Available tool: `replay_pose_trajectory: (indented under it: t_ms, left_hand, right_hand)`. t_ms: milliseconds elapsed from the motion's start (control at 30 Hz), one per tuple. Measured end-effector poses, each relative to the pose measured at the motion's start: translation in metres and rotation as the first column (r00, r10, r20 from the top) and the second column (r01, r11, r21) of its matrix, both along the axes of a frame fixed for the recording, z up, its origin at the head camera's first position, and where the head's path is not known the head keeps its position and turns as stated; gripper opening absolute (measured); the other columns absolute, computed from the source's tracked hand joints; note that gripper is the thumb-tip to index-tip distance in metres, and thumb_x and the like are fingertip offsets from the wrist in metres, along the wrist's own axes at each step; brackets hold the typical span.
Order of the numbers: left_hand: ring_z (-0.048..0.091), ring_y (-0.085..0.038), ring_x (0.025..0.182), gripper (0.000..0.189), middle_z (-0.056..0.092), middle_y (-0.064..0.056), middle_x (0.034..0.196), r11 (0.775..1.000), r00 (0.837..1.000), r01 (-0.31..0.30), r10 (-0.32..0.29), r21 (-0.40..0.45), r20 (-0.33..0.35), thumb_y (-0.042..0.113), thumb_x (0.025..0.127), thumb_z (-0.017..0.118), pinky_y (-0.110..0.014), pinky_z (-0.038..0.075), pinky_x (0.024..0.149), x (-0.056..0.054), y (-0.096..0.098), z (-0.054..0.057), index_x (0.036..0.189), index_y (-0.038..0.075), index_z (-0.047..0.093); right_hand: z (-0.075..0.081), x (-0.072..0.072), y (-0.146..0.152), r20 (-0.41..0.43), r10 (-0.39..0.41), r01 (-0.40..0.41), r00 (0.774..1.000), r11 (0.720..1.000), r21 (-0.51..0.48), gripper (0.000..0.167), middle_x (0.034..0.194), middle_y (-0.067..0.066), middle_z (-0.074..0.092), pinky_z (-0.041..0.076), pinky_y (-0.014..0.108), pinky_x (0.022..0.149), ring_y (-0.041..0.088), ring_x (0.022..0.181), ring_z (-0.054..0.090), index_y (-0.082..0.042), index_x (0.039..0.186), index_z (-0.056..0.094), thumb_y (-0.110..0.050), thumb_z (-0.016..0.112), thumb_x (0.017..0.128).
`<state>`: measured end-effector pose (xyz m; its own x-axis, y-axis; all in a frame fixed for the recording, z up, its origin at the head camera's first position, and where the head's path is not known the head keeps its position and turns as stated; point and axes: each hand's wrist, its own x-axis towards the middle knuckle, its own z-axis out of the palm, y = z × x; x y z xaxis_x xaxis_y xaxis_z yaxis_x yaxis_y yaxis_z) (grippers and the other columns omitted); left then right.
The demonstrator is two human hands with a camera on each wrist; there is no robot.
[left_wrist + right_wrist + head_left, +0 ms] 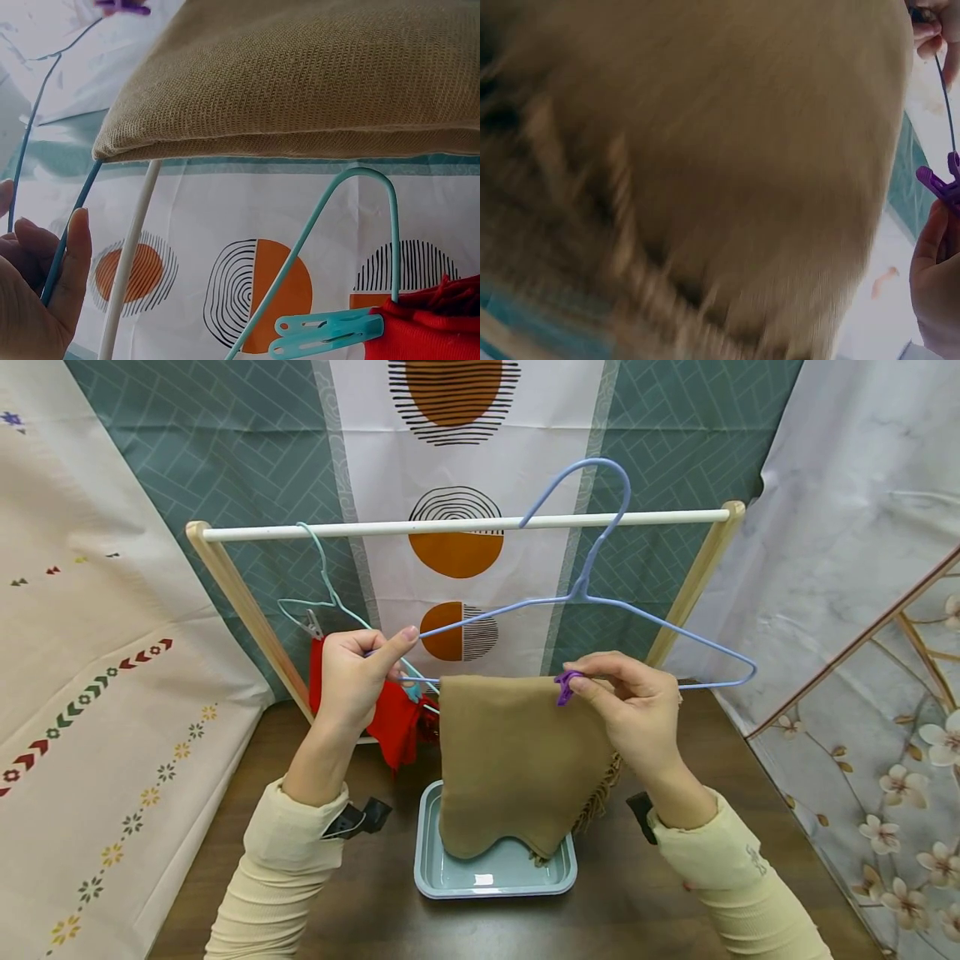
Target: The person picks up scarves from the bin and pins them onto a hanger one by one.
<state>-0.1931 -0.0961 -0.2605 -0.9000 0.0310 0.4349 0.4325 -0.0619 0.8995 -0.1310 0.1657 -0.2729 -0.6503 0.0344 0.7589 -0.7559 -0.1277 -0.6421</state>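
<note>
My left hand (358, 675) grips the left end of a blue clothes hanger (517, 605). Folded over the hanger's lower bar is a brown fringed scarf (517, 756), hanging down over a tray. With thumb and fingertips, my right hand (633, 706) pinches a purple clothespin (567, 687) at the scarf's top edge. I cannot tell whether the clothespin's jaws bite the cloth. The hanger's hook (600, 464) overlaps the white rod in view; whether it rests on it cannot be told. In the right wrist view the scarf (765, 150) fills most of the picture, blurred at the fringe.
A white rod (337, 529) on wooden posts spans the back. On it hangs a teal hanger (324, 564) with a red cloth (396, 718), held by a teal clothespin (326, 334). Below the scarf, a light blue tray (495, 892) stands on the dark wooden table (637, 910).
</note>
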Motion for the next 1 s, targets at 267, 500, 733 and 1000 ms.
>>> replay_pose_trajectory:
  t_ms: [267,500,733,1000]
  left_hand:
    - [0.044,-0.015,0.047,0.041,0.048,-0.005,0.045,1.0,1.0,-0.002,0.002,0.013,-0.015,0.004,0.081,0.066,-0.024,0.037,0.042,0.0,0.0,0.0,0.043,0.005,0.05]
    - [0.043,-0.015,0.046,0.04,0.047,-0.005,0.045,1.0,1.0,-0.002,0.003,0.024,-0.024,0.002,0.081,0.066,-0.024,0.037,0.042,0.001,0.0,-0.001,0.044,0.002,0.049]
    - [0.043,-0.015,0.046,0.04,0.047,-0.006,0.045,1.0,1.0,-0.008,0.009,0.023,-0.029,0.002,0.081,0.066,-0.024,0.037,0.042,0.002,0.002,0.0,0.044,0.004,0.05]
    - [0.042,-0.014,0.044,0.041,0.046,-0.007,0.044,0.999,0.999,-0.003,0.005,0.038,-0.048,0.0,0.08,0.065,-0.023,0.039,0.042,0.004,0.004,0.001,0.042,0.004,0.048]
  right_hand:
    - [0.003,-0.015,-0.026,0.068,-0.047,0.047,0.997,0.999,0.009,0.015,0.081,0.009,0.068,0.052,0.025,0.067,0.016,0.073,0.065,0.007,0.081,0.067,0.018,0.063,0.073]
    - [0.005,-0.021,-0.045,0.102,-0.095,0.091,0.99,0.995,0.048,0.008,0.081,0.01,0.069,0.053,0.028,0.067,0.015,0.073,0.065,0.017,0.081,0.062,0.018,0.063,0.072]
    - [0.003,-0.031,-0.066,0.108,-0.099,0.084,0.989,0.987,0.135,0.009,0.082,0.023,0.065,0.053,0.03,0.066,0.02,0.07,0.064,0.013,0.084,0.065,0.011,0.066,0.075]
    - [0.001,-0.039,-0.08,0.094,-0.14,0.114,0.986,0.964,0.242,0.007,0.078,0.015,0.067,0.053,0.032,0.066,0.017,0.069,0.064,0.007,0.082,0.067,0.006,0.068,0.076]
